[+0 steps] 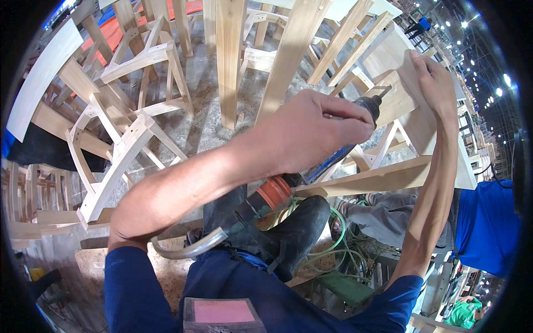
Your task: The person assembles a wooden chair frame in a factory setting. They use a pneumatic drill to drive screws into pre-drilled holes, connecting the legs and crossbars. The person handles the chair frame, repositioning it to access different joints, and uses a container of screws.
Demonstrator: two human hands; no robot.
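Observation:
My left hand (325,130) is closed around the front of a power screwdriver (272,192) with an orange collar and a blue section. Its black chuck (367,106) and thin metal bit point at a pale wooden piece (395,100) at the right. A grey hose (194,248) curves from the tool's rear end, under my left forearm. My right hand (436,89) grips the edge of an upright wooden panel (425,125), with some fingertips hidden. A long wooden leg (366,176) runs leftward from this panel's lower part.
Wooden frames (119,161) stand at the left, and several upright wooden legs (227,66) fill the far side. Green air hoses (341,244) coil beside my knee. A co-worker in a blue shirt (486,227) is close at the right; a person in green (465,312) is lower right.

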